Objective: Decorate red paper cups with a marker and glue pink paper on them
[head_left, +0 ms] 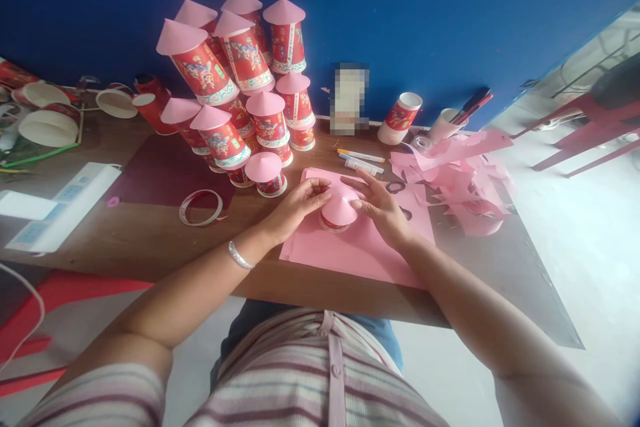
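A pink paper cone (342, 205) sits like a roof on a short red paper cup (334, 225), which stands on a stack of pink paper sheets (320, 253). At the cone's left edge, my left hand (303, 203) holds it between thumb and fingers. My right hand (383, 207) grips it from the other side, thumb on the slope and fingers curved behind. Partly under my right hand, the dark handles of scissors (396, 187) show on the paper; their blades are hidden. Several red cups with pink cone tops (265, 117) are piled up to the left.
Pink paper scraps (470, 180) heap at the right. Behind the sheets lie pens (361, 156), with a red cup (400, 119) and a pen holder (445, 125) beyond. A tape ring (201, 207) and a white box (65, 207) are leftward. A blue wall (400, 20) bounds the table.
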The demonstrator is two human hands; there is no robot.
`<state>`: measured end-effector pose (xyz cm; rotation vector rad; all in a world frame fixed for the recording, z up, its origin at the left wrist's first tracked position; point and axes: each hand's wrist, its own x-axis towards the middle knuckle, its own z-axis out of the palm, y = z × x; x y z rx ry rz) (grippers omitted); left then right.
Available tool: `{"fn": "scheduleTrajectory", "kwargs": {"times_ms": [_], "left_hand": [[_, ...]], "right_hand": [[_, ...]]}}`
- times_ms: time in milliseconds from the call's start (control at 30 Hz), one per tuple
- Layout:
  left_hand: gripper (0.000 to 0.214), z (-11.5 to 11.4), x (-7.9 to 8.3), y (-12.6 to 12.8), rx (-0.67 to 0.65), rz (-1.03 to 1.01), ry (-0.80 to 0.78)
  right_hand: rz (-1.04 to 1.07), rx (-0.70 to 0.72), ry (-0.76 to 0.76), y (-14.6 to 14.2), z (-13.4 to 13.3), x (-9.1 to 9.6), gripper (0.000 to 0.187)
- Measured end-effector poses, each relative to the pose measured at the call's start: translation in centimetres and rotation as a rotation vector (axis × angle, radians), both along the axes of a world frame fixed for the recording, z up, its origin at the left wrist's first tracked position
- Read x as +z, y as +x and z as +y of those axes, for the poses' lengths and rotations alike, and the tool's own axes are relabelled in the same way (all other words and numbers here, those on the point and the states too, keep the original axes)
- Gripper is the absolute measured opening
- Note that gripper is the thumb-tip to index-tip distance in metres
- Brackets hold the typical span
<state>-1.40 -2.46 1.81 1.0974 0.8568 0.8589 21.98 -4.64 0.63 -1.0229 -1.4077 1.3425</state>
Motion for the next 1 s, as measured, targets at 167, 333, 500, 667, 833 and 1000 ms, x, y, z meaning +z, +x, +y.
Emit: {"fn": "scheduleTrajectory", "kwargs": {"times_ms": [167,333,500,667,833,1000], "left_hand": [[0.059,-0.1,0.1,0.0,0.013,-0.018,-0.021],[0.059,0.0,0.0,0.0,0.013,-0.022,-0.020],[0.058,0.2,0.1,-0.3,0.023,-0.017,-0.014],[0.060,0.2,0.1,-0.8,0.029,-0.017,0.022],[0.054,0.0,0.2,-0.8,-0.012,0.033,0.067],[0.056,-0.2,0.6,-1.0,-0.013,0.074,0.124]], "right_hand": [[0.013,0.000,0.014,0.0,-0.1,-0.1,0.086],[0.042,0.020,-0.005,0.0,0.1,-0.4,0.092],[0.040,-0.004,0.022,0.5,0.3,-0.7,0.086],[0.026,-0.032,0.126,0.6,0.2,-0.4,0.084],[-0.106,-0.017,0.213,0.2,-0.4,-0.1,0.089],[-0.212,-0.051,0.330,0.1,-0.8,0.3,0.090]]}}
